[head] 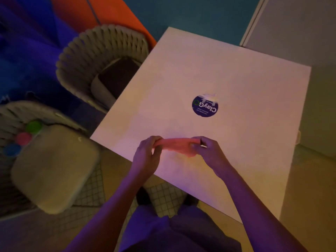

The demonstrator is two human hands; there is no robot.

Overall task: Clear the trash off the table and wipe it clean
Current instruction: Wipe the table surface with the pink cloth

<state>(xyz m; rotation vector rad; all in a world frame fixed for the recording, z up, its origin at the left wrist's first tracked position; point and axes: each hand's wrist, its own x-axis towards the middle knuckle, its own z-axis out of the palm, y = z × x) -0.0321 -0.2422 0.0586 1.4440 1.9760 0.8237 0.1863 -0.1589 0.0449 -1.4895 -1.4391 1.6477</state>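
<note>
pink cloth (175, 145) stretched between left hand (147, 153) and right hand (207, 150), both pinching its ends, near table (254, 160) front edge, likely folding to wipe.

White table (245, 73) with a dark blue round sticker (205, 106), pink-orange cloth (174, 145), grey woven chairs (101, 57), green, pink and probably blue lids (23, 138), checked floor (163, 199), orange and blue wall (54, 19).

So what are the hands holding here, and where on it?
A pink cloth, stretched between both hands above the table: left hand grips its left end, right hand pinches its right end.
</note>
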